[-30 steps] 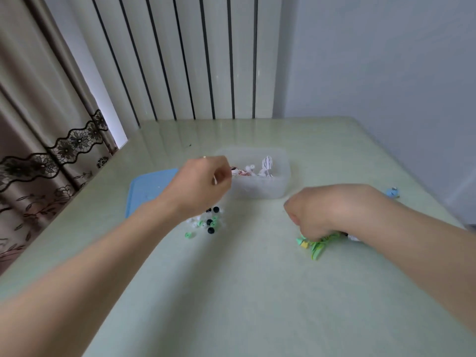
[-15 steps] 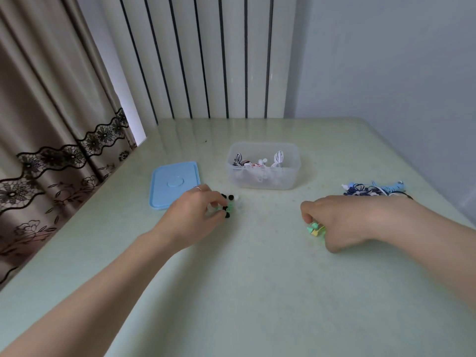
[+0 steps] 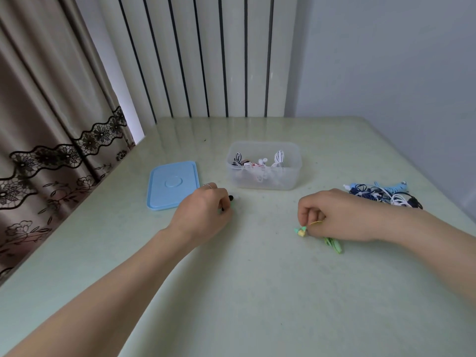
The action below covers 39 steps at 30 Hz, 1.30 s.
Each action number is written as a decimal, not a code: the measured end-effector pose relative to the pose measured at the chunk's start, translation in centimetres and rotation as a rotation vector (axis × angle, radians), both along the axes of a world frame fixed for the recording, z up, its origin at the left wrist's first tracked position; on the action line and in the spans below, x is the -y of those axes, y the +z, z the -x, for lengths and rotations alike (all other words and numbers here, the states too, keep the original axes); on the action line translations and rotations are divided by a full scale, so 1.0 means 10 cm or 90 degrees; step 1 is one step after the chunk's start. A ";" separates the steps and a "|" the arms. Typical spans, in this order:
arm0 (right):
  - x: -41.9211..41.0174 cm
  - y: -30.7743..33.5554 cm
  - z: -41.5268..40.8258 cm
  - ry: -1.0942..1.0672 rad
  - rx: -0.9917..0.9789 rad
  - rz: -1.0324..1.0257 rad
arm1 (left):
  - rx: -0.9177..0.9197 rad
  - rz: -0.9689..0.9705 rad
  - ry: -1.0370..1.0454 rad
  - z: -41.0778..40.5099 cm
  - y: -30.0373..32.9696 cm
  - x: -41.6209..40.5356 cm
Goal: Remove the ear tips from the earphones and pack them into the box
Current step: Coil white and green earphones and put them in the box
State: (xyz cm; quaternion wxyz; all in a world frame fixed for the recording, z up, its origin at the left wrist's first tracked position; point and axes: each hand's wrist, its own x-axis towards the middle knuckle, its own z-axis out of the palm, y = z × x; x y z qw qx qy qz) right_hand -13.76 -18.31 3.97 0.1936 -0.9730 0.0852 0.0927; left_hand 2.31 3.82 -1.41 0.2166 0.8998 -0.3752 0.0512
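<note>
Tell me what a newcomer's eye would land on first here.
Two hands over a pale green table: the left hand curls over small ear tips near a blue lid, and the right hand pinches a green earphone. Behind them stands an open clear box with earphones inside. A tangle of blue and white earphones lies at the right edge.
</note>
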 end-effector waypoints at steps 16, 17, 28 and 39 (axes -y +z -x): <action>-0.41 -0.41 -0.44 -0.305 0.225 -0.871 | -0.058 0.107 0.016 -0.10 0.02 0.09; -0.42 -0.44 -0.46 -0.310 0.223 -0.917 | -0.036 0.097 0.017 -0.12 0.01 0.08; -0.40 -0.57 -0.54 -0.264 0.238 -1.042 | 0.057 -0.072 -0.117 -0.23 0.01 0.05; -0.41 -0.55 -0.51 -0.268 0.250 -1.043 | 0.101 -0.002 -0.113 -0.20 0.07 0.03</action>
